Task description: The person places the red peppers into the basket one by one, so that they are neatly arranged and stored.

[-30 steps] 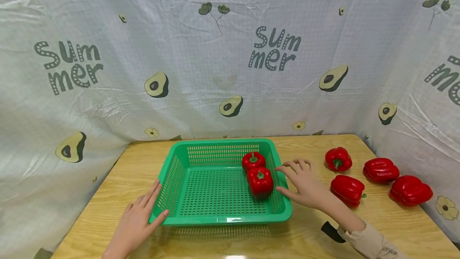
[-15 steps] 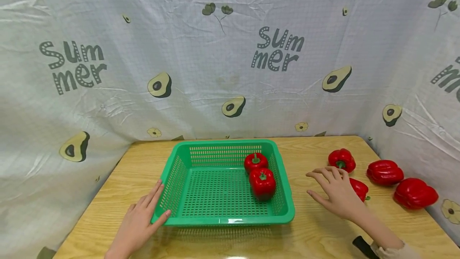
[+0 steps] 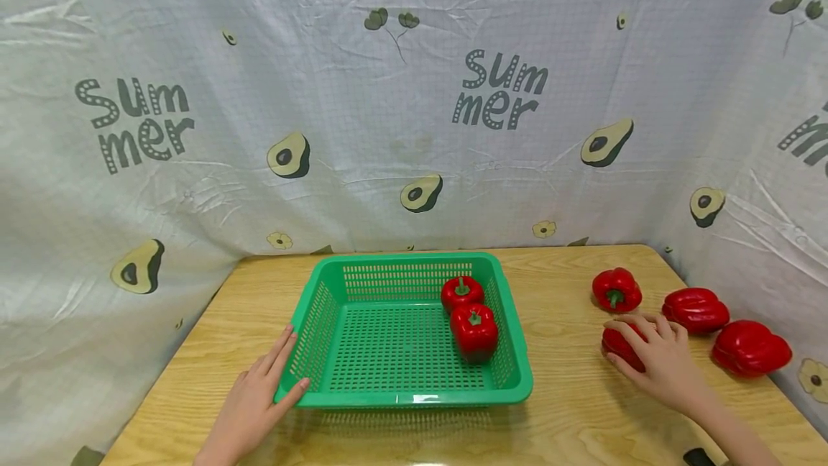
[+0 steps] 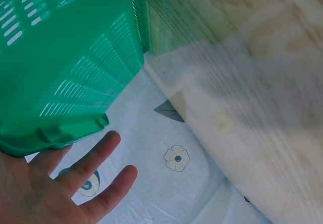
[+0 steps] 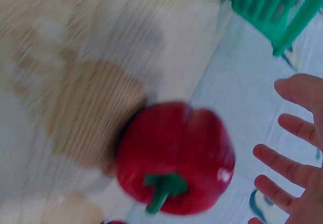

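In the head view my left hand [image 3: 252,395] rests at the near left corner of a green plastic basket [image 3: 414,400], fingers along its rim. The left wrist view has the fingers [image 4: 98,156] extended beside the basket wall [image 4: 96,57]. My right hand [image 3: 663,365] is over a red bell pepper [image 3: 619,346] on the table and partly hides it. From the right wrist, a red bell pepper [image 5: 174,153] with a green stem shows apart from the spread fingers [image 5: 285,163]. Two red bell peppers, one farther back [image 3: 461,293] and one nearer [image 3: 475,333], stand inside the basket's right side.
On the wooden table [image 3: 563,286], one bell pepper [image 3: 617,289] lies behind the right hand. Two more, one [image 3: 695,310] behind the other [image 3: 750,349], lie near the right edge. A patterned cloth [image 3: 362,128] hangs around the table's back and sides.
My right hand has moved right, from the basket's right rim to over a bell pepper on the table. The left hand keeps its place at the basket corner.
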### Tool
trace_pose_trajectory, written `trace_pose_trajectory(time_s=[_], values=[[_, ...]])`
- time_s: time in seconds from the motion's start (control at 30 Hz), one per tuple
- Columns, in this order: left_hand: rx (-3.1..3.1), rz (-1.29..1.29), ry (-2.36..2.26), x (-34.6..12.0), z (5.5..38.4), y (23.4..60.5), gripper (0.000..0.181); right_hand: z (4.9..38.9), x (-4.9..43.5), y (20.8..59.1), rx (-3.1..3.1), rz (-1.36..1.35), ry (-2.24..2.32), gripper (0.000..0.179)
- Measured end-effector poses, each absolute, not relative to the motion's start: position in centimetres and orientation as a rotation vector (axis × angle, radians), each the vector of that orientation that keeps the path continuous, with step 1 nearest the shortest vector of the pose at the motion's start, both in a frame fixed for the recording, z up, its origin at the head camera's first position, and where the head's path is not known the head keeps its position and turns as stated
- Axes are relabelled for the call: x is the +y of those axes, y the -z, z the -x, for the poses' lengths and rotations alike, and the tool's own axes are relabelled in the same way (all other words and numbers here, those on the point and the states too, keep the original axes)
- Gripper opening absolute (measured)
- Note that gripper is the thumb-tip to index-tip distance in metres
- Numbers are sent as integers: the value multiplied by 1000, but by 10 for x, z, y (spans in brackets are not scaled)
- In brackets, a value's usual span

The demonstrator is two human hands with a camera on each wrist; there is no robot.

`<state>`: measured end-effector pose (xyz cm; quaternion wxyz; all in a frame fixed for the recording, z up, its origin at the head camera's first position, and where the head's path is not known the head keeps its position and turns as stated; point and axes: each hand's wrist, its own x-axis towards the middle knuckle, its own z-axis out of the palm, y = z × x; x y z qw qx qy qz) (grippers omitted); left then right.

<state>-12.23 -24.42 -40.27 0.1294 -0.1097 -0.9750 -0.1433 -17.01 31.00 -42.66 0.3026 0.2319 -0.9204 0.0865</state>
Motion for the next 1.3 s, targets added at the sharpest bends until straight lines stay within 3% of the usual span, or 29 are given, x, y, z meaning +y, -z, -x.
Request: trace_pose_trajectory(time_s=[0.13, 0.57, 1.3], values=[[-2846, 305, 441, -244, 122, 401, 65, 165, 325, 427, -2469, -532, -208, 51], [-2836, 293, 449, -241, 121, 402, 64, 154, 355, 434, -2799, -144, -248, 97], [-2843, 257, 507, -241, 121, 403, 64, 164, 359, 449, -2914, -49, -346, 98]])
